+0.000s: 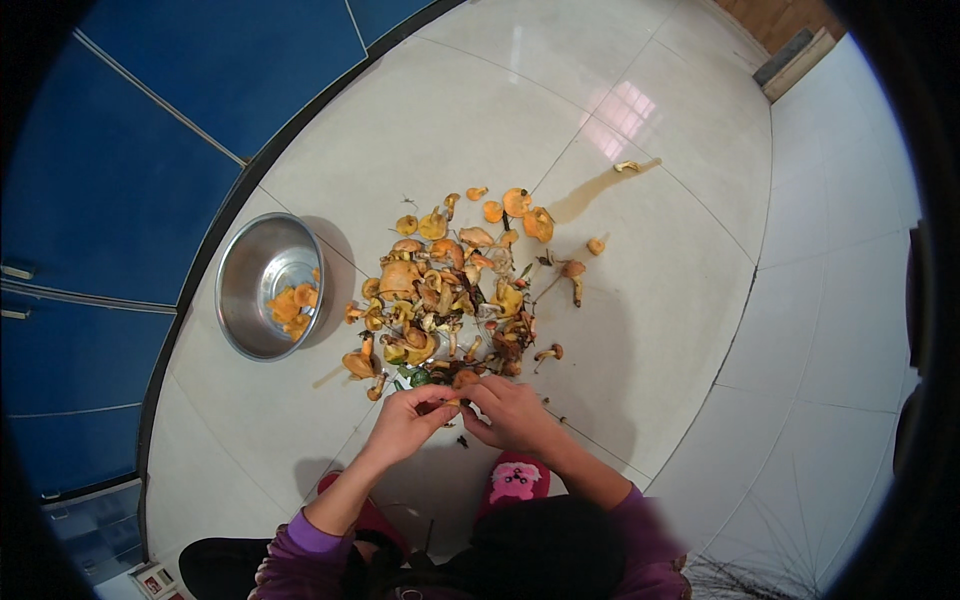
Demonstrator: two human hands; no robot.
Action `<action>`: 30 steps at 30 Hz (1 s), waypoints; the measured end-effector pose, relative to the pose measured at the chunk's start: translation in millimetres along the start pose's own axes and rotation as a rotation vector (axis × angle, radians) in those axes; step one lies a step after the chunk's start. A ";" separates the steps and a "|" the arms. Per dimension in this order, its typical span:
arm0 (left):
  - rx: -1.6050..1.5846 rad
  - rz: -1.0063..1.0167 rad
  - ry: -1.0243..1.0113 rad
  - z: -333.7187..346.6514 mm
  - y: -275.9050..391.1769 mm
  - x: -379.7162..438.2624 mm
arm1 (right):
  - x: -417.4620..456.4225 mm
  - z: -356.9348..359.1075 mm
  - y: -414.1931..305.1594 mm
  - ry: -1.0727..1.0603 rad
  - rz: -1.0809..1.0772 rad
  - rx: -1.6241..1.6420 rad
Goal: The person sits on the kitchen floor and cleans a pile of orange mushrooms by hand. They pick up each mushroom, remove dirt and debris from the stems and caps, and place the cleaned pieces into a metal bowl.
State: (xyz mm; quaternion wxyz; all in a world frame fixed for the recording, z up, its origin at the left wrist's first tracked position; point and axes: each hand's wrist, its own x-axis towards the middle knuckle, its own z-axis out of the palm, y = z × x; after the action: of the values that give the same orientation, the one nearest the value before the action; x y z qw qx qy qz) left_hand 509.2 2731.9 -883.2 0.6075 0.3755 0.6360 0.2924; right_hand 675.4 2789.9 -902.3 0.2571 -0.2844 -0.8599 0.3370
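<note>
Near the bottom edge of a heap of orange and yellow mushrooms [401,280], my left hand [405,421] and my right hand [510,414] meet. Both sets of fingertips pinch a small mushroom piece [453,403], mostly hidden by the fingers. Dark bits and green leaves [420,376] lie among the mushrooms just beyond my hands. To the left of the heap stands a round metal basin [247,330] with several orange mushroom pieces [289,306] in it.
Blue cabinets [112,187] line the left side, and a white tiled wall [810,330] rises on the right. A lone mushroom [626,166] lies by a brown wet streak on the tile floor [465,120]. Red slippers [517,484] are on the feet below my hands.
</note>
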 end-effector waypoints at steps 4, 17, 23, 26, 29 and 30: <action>0.046 0.011 0.012 -0.5 -3.5 -1.6 | -0.6 3.9 -1.9 -0.005 0.009 0.037; 0.095 -0.020 -0.001 5.6 -18.2 -2.6 | -11.3 8.4 5.2 -0.159 0.222 0.414; 0.153 -0.019 0.027 9.7 -34.0 1.1 | -16.3 16.0 8.9 -0.170 0.283 0.418; 0.103 -0.088 -0.017 8.1 -34.9 1.5 | -18.6 19.9 9.4 -0.164 0.298 0.450; -0.062 -0.185 -0.134 1.0 -29.7 2.8 | -22.2 23.7 13.3 -0.208 0.426 0.663; -0.130 -0.181 -0.194 -4.8 -30.3 3.6 | -24.1 22.1 16.7 -0.249 0.549 0.850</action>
State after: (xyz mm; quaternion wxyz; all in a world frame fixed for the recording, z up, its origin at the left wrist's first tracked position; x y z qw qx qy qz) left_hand 500.8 2718.7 -909.8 0.7129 0.3029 0.5854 0.2394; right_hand 683.7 2774.6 -934.7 0.1477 -0.3278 -0.5649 0.7427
